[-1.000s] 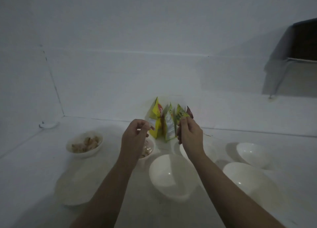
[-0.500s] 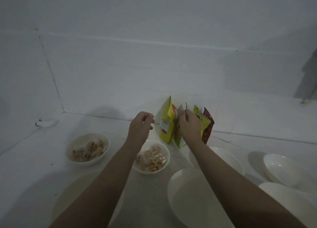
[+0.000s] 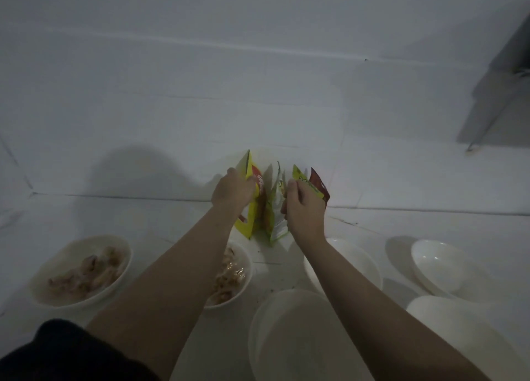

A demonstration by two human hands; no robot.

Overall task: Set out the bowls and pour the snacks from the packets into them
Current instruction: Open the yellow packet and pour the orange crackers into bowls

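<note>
Head view showed the left hand (image 3: 233, 190) had moved from mid-air onto the yellow packet (image 3: 249, 208), gripping it; right hand (image 3: 305, 208) still pinched the green packet (image 3: 308, 186). Bowls (image 3: 438, 266) sat nearer on the white worktop (image 3: 401, 180), wall (image 3: 229, 65) beyond

A plain, dim home corner — white tiled floor (image 3: 143, 217) and walls (image 3: 258, 50), with white bowls (image 3: 436, 266) and snack packets (image 3: 252, 208) set out.
</note>
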